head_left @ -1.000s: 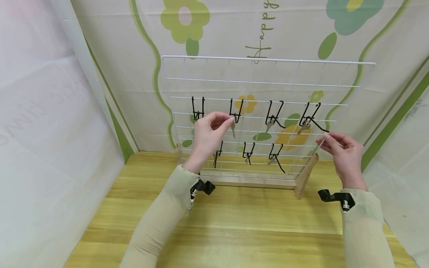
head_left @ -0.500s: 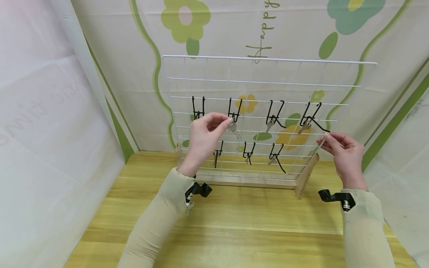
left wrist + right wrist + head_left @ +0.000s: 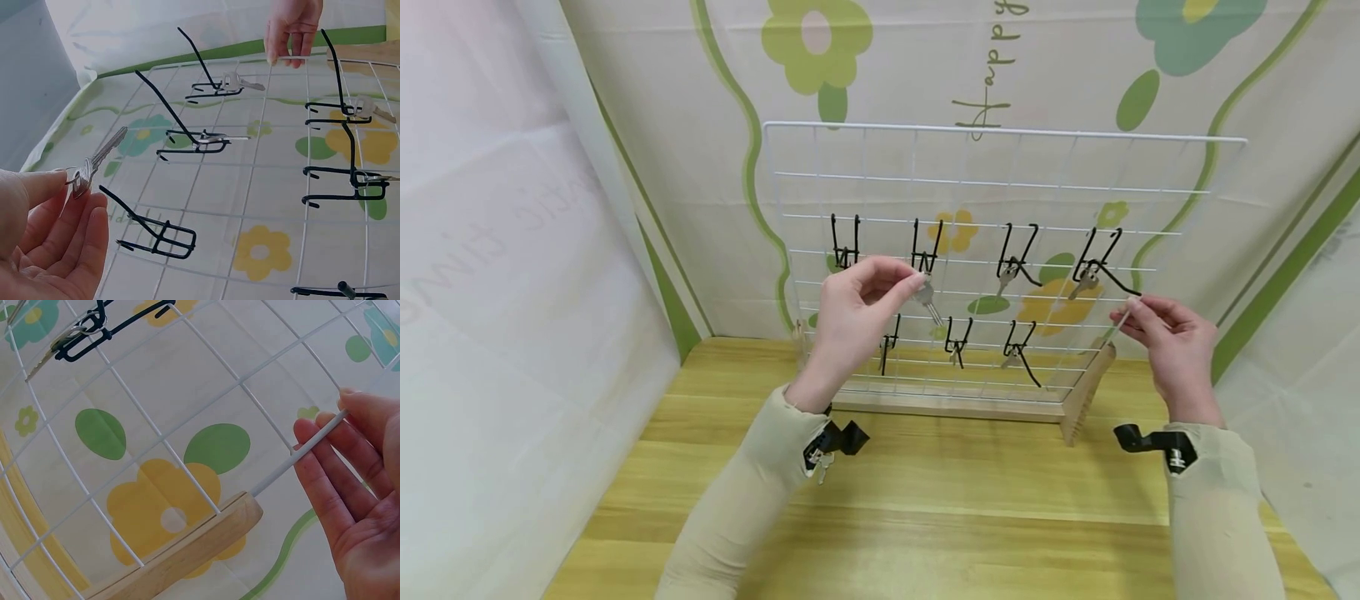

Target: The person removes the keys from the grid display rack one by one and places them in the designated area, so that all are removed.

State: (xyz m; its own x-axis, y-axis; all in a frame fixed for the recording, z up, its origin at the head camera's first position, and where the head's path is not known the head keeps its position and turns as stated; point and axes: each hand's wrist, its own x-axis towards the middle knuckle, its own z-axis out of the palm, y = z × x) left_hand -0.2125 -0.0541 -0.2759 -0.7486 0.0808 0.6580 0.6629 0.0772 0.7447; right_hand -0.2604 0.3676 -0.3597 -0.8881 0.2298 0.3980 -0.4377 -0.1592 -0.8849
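My left hand [image 3: 861, 321] pinches a small bunch of silver keys [image 3: 925, 293] by its ring, in front of the second black hook [image 3: 927, 242] of the upper row. The left wrist view shows these keys [image 3: 94, 161] between thumb and fingers, apart from the bare hook [image 3: 165, 240] beside them. With thumb and fingers, my right hand [image 3: 1172, 346] grips the right edge wire of the white wire grid [image 3: 1000, 131]. Keys [image 3: 1006, 275] hang on the third upper hook, and keys [image 3: 1084, 282] on the fourth. In the right wrist view, the edge wire [image 3: 275, 472] passes between thumb and fingers.
The grid stands in a wooden base [image 3: 955, 406] on the wooden table [image 3: 970, 517]. Several lower hooks [image 3: 957, 337] carry keys too. Another key [image 3: 824, 467] lies on the table beside the left wrist. A printed cloth [image 3: 910, 50] hangs behind the grid.
The keys in my left hand have come away from the second upper hook, and the hand has drawn back slightly left and down with them. My right hand keeps its hold on the grid.
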